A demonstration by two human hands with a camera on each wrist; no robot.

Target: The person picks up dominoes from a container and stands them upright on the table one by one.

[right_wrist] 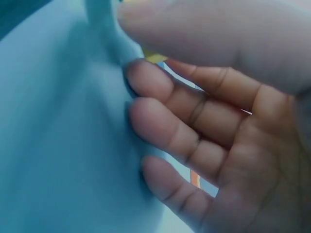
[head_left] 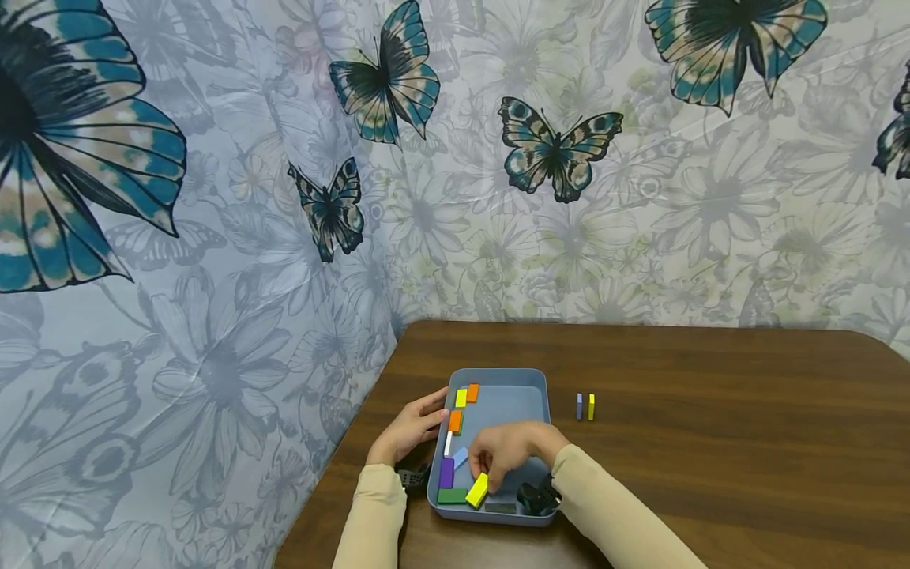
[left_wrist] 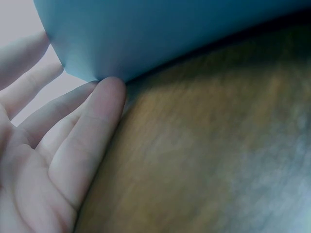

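A blue-grey tray [head_left: 522,401] lies on the table, with coloured blocks mostly along its left side. My right hand [head_left: 513,447] reaches into it and pinches a yellow block [head_left: 477,491] close to the near wall. In the right wrist view only a sliver of that yellow block [right_wrist: 155,58] shows between thumb and fingers. Its tilted near end is beside a green block [head_left: 452,496]. My left hand [head_left: 410,429] rests against the tray's left wall, fingers extended; the left wrist view shows its fingertips [left_wrist: 110,92] at the tray's outer side [left_wrist: 141,39].
A purple block [head_left: 446,473], a light blue block [head_left: 460,457], a white block [head_left: 448,444], orange blocks [head_left: 455,421] and another yellow block [head_left: 460,398] line the tray's left. Right of the tray, a blue block [head_left: 579,407] and a thin yellow block [head_left: 591,407] stand on the brown table [head_left: 711,442].
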